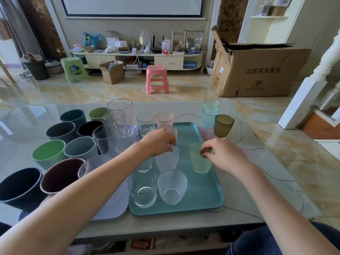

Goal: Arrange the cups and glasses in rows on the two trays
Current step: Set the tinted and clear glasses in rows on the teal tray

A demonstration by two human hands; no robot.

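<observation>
One cardboard box reads "NO TRAMPLE" beyond the teal tray.

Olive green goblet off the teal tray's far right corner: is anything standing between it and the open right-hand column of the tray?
Nothing visible blocks it. The olive goblet stands on the table just off the teal tray; the tray's far right corner beside it is bare. Farther down that column, the right hand holds the light green cup.
</observation>
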